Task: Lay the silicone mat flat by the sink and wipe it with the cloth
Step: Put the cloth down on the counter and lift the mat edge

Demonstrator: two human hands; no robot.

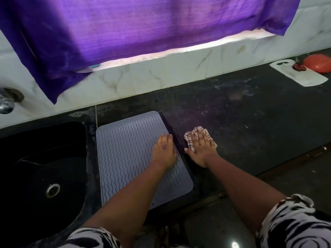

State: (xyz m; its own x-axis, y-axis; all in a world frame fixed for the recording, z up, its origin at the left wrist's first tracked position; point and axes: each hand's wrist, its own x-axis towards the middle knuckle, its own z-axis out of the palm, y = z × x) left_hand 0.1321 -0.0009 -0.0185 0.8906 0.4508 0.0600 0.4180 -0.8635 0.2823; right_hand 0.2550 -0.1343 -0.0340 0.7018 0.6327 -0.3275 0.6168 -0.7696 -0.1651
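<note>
**By the sink: mat's down, cloth hasn't touched it yet**

Right next to the black sink [44,158] the grey silicone mat [129,158] is lying flat on the dark counter [250,122], wavy ribs up, its left long edge just beside the basin. All four corners look down from here, though my forearm hides part of the near end.

My left hand [165,152] is spread open, palm pressed on the mat near its right edge, basically pinning it so it doesn't slide. My right hand [200,145] is flat and open too, resting on top of the checked cloth [193,138], which is bunched up on the bare counter just off the mat's right side. So no real grip on anything, just two palms pushing down.

I'd say the laying-flat part is done and the wiping is the bit in hand. Next move as I see it: close my fingers round the cloth or just drag it under my palm, bring it left over the raised edge onto the ribs, and keep the left hand holding the mat while I sweep along the grooves.
</note>
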